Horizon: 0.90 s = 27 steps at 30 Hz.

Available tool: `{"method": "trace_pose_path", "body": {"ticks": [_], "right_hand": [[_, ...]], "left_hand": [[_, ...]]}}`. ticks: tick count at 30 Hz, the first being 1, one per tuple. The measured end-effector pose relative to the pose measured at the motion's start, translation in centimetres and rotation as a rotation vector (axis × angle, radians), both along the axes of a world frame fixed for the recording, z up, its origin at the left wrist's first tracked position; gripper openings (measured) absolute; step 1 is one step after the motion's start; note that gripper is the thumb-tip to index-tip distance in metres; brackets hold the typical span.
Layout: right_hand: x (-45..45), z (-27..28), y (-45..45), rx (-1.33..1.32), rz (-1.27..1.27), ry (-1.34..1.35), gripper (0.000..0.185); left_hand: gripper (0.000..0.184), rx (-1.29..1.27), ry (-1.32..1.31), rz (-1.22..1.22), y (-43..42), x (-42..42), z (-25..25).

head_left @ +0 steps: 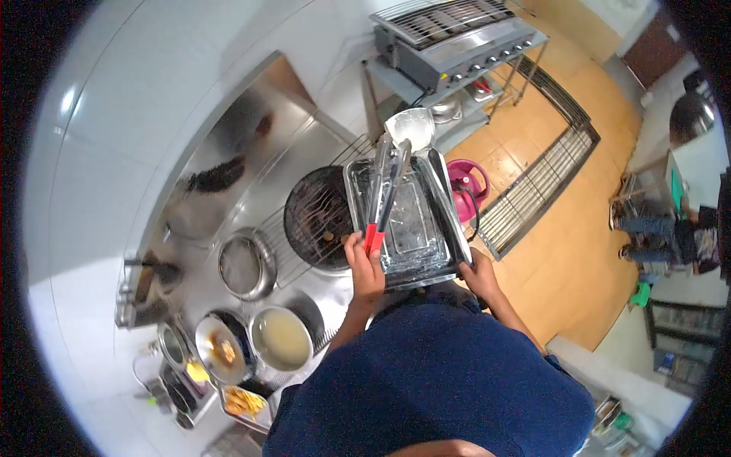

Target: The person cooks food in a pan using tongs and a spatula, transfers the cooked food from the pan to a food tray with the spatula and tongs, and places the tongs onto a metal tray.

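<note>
My left hand (365, 268) is closed around the red handles of a pair of tongs (375, 236), whose long arms point away from me over a tray. Its fingers also lie against the near left edge of that tray. The rectangular metal tray (430, 263) is dark, with whitish smears and a wet shine inside. My right hand (480, 276) grips the tray's near right corner, thumb near the rim. Along the right side a second dark rim shows, and I cannot tell whether it is another tray beneath. Past the tongs' tips sits a white container (415, 122) with pale contents.
On the left counter are a round charred grill (318, 217), a round metal pan (247, 264), a pot of cloudy liquid (282, 340) and a tray of fries (245, 402). A gas grill (464, 46) stands ahead; a pink gas cylinder (466, 190) is right. Another person (670, 232) is far right.
</note>
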State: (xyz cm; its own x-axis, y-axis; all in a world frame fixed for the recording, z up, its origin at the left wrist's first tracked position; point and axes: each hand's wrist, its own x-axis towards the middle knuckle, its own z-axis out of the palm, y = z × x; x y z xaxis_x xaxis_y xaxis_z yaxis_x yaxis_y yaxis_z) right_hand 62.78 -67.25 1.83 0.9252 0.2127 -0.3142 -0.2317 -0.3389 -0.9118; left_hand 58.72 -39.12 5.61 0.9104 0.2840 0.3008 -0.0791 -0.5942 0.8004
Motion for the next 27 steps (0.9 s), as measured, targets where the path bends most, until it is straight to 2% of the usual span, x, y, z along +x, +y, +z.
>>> {"method": "trace_pose_path", "body": {"ticks": [5,9,14,16,20,22,23,27], "right_hand": [[1.0,-1.6,1.6,-0.104,0.211,-0.079,0.022],[2.2,2.2,3.9,-0.044,0.312,-0.077,0.015],[2.8,2.8,6.3,-0.016,0.414,-0.064,0.014],[2.7,3.5,7.2,-0.005,0.447,-0.092,0.014],[2.5,-0.3,7.7,0.004,0.478,-0.19,0.016],[2.2,0.0,8.7,0.047,0.495,-0.21,0.017],[2.0,0.3,8.8,0.035,0.48,-0.09,0.017],[1.2,1.2,9.6,0.009,0.507,-0.125,0.015]], "left_hand": [[0.033,0.01,0.006,0.135,1.6,-3.5,-1.1],[0.028,-0.001,0.031,0.243,1.9,-5.2,-0.3],[0.027,0.058,0.027,0.312,3.1,-7.1,-0.5],[0.028,0.041,0.011,0.343,3.4,-7.6,0.1],[0.028,0.041,-0.018,0.408,3.8,-9.1,-0.8],[0.029,0.04,-0.015,0.436,4.1,-9.6,-0.3],[0.029,0.04,-0.012,0.446,4.2,-9.9,-0.1],[0.029,0.039,-0.039,0.445,4.8,-10.8,-0.4]]}}
